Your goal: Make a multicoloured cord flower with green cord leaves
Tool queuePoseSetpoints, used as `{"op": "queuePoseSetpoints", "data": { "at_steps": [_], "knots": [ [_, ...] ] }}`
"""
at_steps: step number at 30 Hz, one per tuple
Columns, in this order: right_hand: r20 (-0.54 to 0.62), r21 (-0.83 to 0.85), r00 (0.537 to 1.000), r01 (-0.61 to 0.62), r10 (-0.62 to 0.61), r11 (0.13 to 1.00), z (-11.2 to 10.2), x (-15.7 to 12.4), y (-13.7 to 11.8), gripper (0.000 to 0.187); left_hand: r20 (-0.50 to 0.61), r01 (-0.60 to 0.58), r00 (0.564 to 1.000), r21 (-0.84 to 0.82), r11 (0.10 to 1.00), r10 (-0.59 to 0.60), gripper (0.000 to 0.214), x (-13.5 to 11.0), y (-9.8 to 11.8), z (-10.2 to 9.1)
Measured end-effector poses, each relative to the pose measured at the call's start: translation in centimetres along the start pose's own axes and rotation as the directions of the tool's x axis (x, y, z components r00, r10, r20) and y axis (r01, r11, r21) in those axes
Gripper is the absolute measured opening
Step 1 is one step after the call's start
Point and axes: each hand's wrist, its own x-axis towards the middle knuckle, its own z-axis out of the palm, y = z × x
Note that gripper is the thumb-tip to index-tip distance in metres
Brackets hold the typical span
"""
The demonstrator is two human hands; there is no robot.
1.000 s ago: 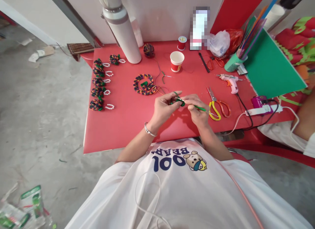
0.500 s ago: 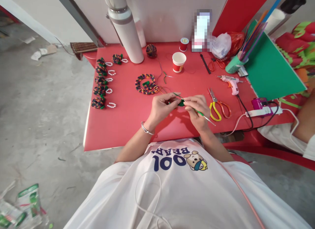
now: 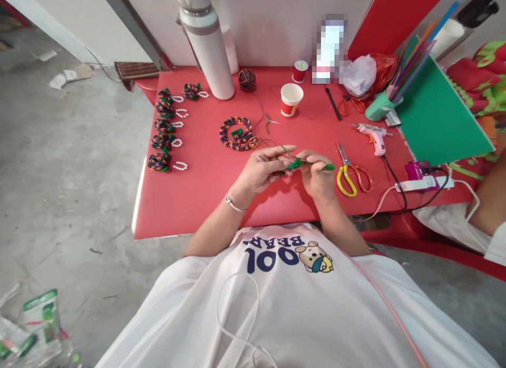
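My left hand [image 3: 263, 170] and my right hand [image 3: 319, 174] meet above the red table [image 3: 190, 199], close to its front edge. Between their fingertips sits a small green yarn piece [image 3: 293, 164], pinched by the left hand. The right hand grips a green crochet hook [image 3: 322, 167] that points into the piece. A thin green strand runs from the piece toward the braided multicolour yarn ring [image 3: 237, 134] lying just behind my left hand.
Several yarn flowers with bead loops [image 3: 164, 141] line the table's left side. A white pipe [image 3: 209, 46], yarn ball [image 3: 247, 79], paper cup [image 3: 291, 99], scissors [image 3: 350, 173], glue gun [image 3: 373, 136] and power strip [image 3: 425, 183] stand further back and right. Another person's arm [image 3: 488, 199] is at far right.
The right hand turned the crochet hook from slanting down-right to nearly level, and both hands shifted slightly right with the green piece.
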Motion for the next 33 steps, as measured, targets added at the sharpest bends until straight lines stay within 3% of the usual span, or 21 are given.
{"op": "queuePoseSetpoints", "data": {
  "at_steps": [3, 8, 14, 21, 33],
  "knots": [
    [0.118, 0.04, 0.988, -0.1, 0.094, 0.994, -1.2, 1.3, -0.4, 0.051, 0.02, 0.022, 1.0, 0.047, 0.999, -0.023, 0.048, -0.1, 0.5, -0.3],
    [0.244, -0.021, 0.963, -0.111, 0.113, 0.994, -2.8, 2.1, -1.1, 0.045, 0.016, -0.071, 0.997, 0.154, 0.986, 0.069, 0.036, 0.1, 0.5, -0.3],
    [0.249, -0.022, 0.965, -0.073, 0.076, 0.997, -2.5, 2.2, -1.5, 0.043, 0.027, -0.16, 0.987, 0.324, 0.932, 0.16, 0.035, -0.5, 0.9, -0.5],
    [0.315, -0.015, 0.949, 0.012, -0.007, 1.0, -2.5, 2.7, -2.2, 0.033, 0.124, -0.268, 0.962, 0.297, 0.917, 0.241, 0.043, -0.5, 0.8, -0.9],
    [0.389, -0.025, 0.919, 0.07, -0.055, 0.997, -3.5, 3.6, -2.7, 0.026, 0.128, -0.222, 0.973, 0.302, 0.927, 0.191, 0.047, -0.3, 1.1, -0.5]
  ]
}}
